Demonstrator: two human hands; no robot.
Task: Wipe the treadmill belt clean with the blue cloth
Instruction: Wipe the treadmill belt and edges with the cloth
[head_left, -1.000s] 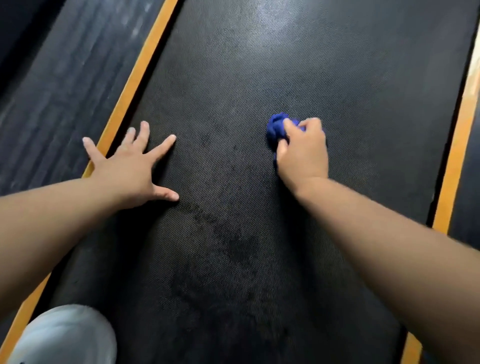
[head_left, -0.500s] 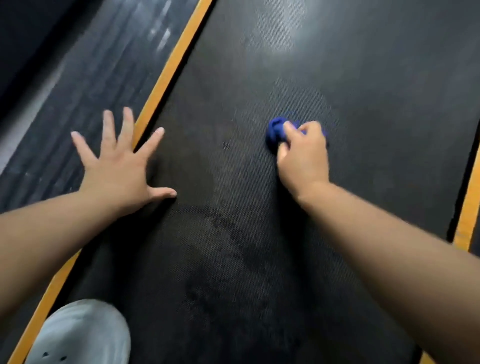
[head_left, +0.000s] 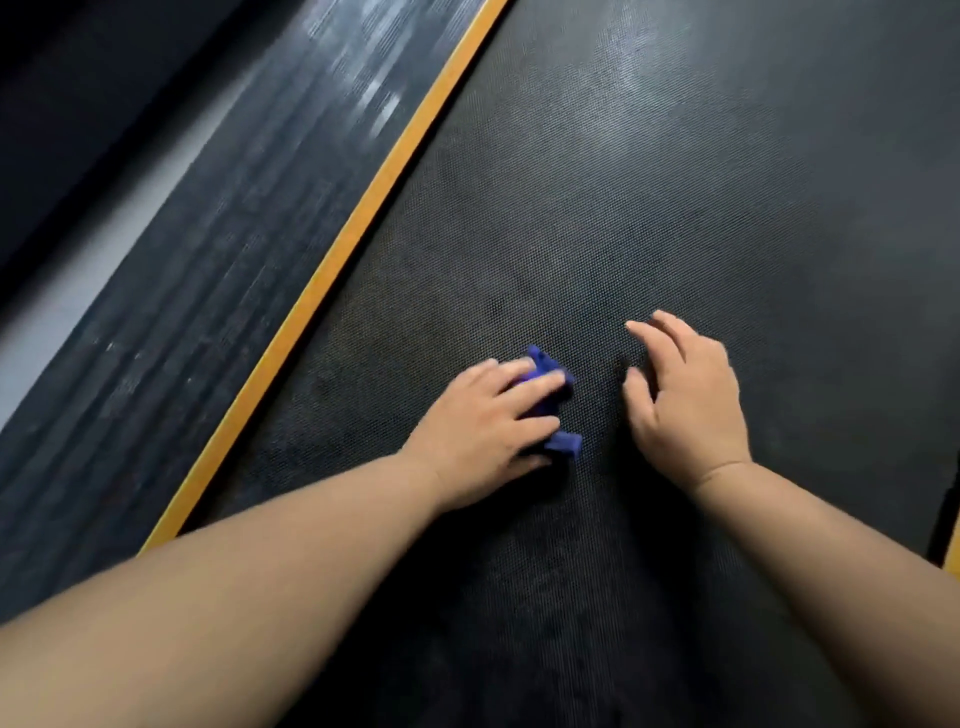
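Observation:
The black textured treadmill belt (head_left: 649, 218) fills most of the head view. A small crumpled blue cloth (head_left: 551, 400) lies on the belt near the middle. My left hand (head_left: 483, 431) presses down on the cloth with its fingers over it; blue edges stick out past the fingertips and below them. My right hand (head_left: 685, 405) hovers just to the right of the cloth, fingers loosely curled and apart, holding nothing. A narrow gap of belt separates the two hands.
An orange stripe (head_left: 332, 270) runs along the belt's left edge. Beyond it lies the ribbed black side rail (head_left: 208, 249), then a pale floor strip (head_left: 67, 291). A sliver of orange trim (head_left: 953, 556) shows at the far right.
The cloth has passed from my right hand to my left hand. My left hand has left the belt's left edge and moved onto the cloth. The view has swung right; the white shoe is gone.

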